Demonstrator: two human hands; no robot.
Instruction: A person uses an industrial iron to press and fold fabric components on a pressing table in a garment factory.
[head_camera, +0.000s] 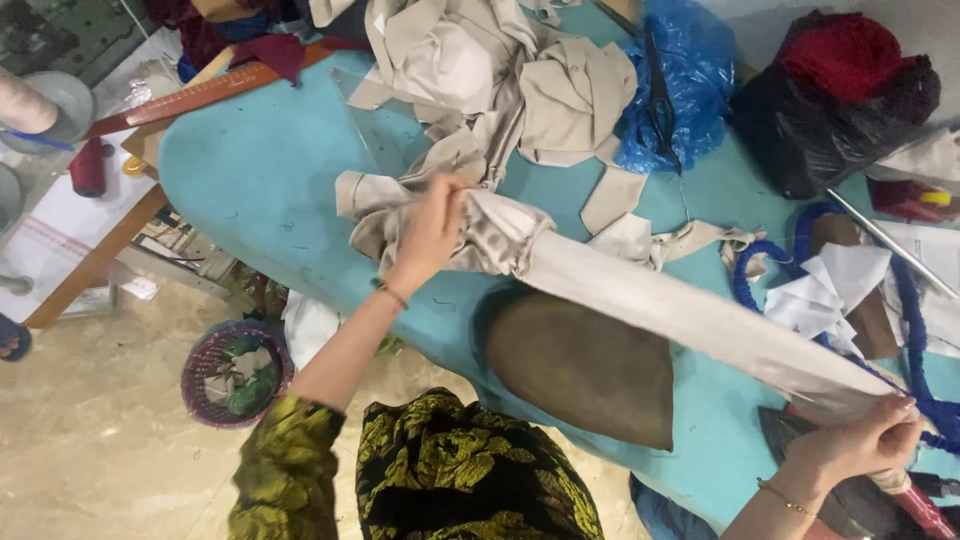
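Head view showed left hand (432, 228) clenched on bunched end of long beige satin fabric strip (680, 315), right hand (872, 440) pinching far end, stretched taut above turquoise padded ironing table (260, 170); seemingly light, soft, slippery, best gripped at ends.

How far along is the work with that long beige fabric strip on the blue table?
In hand: the left hand grips the bunched end of the long beige fabric strip, and the right hand pulls the other end taut over the turquoise padded table. Done: nothing clearly finished shows. Left: a heap of crumpled beige fabric pieces waits behind.
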